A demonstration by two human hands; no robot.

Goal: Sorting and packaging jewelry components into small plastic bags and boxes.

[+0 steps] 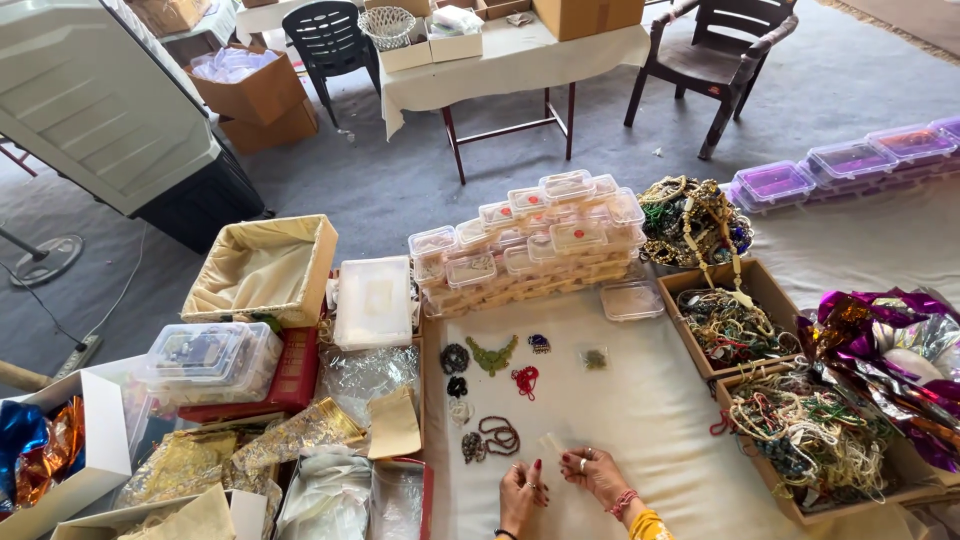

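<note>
Both hands low centre on white cloth (640, 400): left hand (520, 492) w/ fingers curled, grip unclear. Right hand (592, 470) pinches small clear packet (552, 443), just right of brown bead string (500, 435); green necklace (491, 355) further up.

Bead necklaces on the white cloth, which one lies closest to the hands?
The dark brown looped necklace, just above the left hand; the green, red and black ones lie farther up.

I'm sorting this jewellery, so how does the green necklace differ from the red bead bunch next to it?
The green necklace lies spread flat in a bib-like curve; the red bead bunch is heaped in a small tangle. The necklace is wider, the bunch more compact. Both rest on the cream cloth, untouched by either hand.
</note>
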